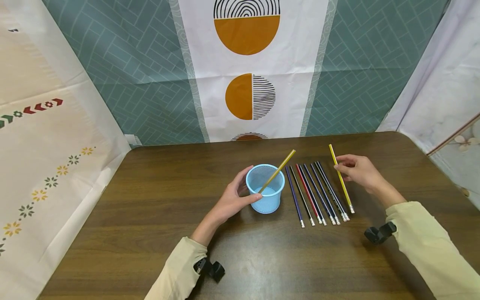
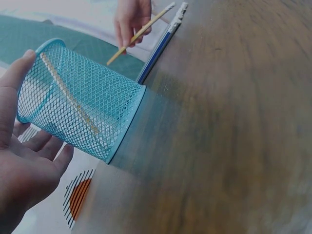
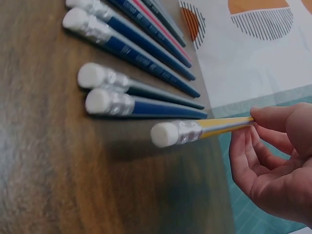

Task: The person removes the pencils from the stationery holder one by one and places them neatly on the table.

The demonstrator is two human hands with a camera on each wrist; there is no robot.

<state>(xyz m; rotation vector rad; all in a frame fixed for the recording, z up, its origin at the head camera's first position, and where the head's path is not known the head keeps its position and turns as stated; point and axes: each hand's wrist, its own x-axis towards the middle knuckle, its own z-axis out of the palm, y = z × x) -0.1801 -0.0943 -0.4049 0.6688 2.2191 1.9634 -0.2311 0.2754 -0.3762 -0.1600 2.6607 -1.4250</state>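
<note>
A light blue mesh pencil cup stands upright on the table, with one yellow pencil leaning inside it. My left hand holds the cup from its left side, thumb on the near rim and fingers round the far side; the left wrist view shows the mesh cup beside the palm. Between thumb and fingers, my right hand pinches a second yellow pencil, its white eraser end toward me. In the right wrist view this pencil appears lifted off the wood.
Several dark blue, black and red pencils lie side by side between the cup and my right hand, erasers toward me. The brown wooden table reaches back to a patterned cloth. A black strap mount sits on the right sleeve.
</note>
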